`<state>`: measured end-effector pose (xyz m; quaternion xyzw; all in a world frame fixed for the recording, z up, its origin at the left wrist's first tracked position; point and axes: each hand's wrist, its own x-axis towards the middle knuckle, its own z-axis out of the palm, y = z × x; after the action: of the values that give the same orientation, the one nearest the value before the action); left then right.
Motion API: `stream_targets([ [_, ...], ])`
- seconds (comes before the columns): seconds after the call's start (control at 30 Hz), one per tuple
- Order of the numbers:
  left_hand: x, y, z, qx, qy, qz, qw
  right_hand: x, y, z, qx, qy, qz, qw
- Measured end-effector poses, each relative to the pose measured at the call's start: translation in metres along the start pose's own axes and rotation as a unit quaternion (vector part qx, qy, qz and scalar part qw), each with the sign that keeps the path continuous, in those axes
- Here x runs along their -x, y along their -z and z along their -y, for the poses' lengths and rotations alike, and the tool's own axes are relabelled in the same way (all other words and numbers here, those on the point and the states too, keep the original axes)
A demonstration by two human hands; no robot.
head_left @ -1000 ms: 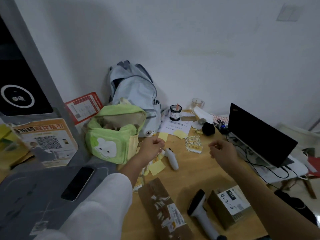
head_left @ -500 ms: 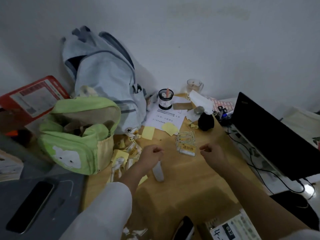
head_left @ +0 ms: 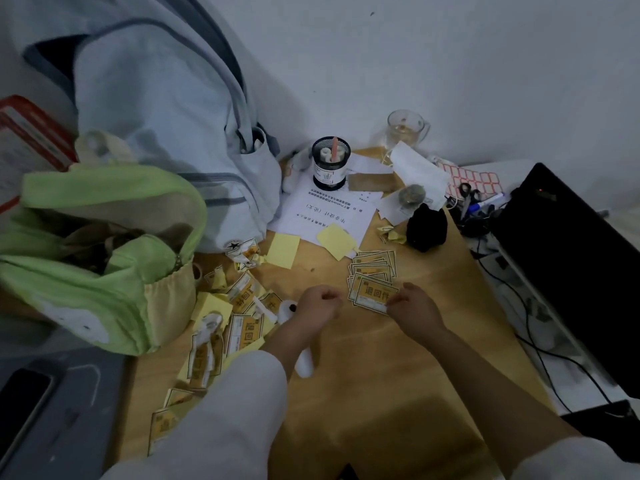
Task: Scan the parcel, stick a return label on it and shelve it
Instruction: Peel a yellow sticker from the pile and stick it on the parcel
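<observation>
Head view, right hand [head_left: 412,308] grip touching top return label [head_left: 373,295]

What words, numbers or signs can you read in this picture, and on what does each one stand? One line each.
"退回件": top yellow label of the stack, at the right hand.
"退回": loose label near the left hand.
Star logo: backpack.
Printed sheet: upside down, too blurred.

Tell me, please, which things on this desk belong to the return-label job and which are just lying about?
In use: stack of return labels, right hand, left hand.
Lying about: green bag, blue backpack, pen pot, glass mug, laptop.
</observation>
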<state>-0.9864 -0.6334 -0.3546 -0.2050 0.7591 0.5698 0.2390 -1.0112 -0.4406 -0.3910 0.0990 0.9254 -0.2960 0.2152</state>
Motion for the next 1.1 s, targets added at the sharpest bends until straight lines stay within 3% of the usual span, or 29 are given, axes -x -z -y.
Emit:
stream_targets([
  [0.27,-0.025,-0.01,-0.025,0.054,-0.005,-0.007,0.998,-0.012,-0.017,0.002,0.1,0.022,-0.118,0.988],
  [0.37,-0.028,-0.009,-0.034,0.052,-0.015,-0.009,0.999,-0.01,-0.019,0.002,0.042,0.014,-0.142,0.989],
  [0.7,0.01,0.029,-0.067,0.001,-0.072,-0.016,0.997,0.014,0.022,0.049,-0.236,0.035,-0.094,0.967],
  [0.9,0.069,0.065,-0.076,0.025,-0.112,-0.046,0.992,0.069,0.052,0.098,-0.241,0.123,-0.082,0.959],
  [1.1,0.137,0.11,-0.075,0.014,-0.192,-0.14,0.971,0.148,0.069,0.154,-0.227,0.211,-0.083,0.947],
])
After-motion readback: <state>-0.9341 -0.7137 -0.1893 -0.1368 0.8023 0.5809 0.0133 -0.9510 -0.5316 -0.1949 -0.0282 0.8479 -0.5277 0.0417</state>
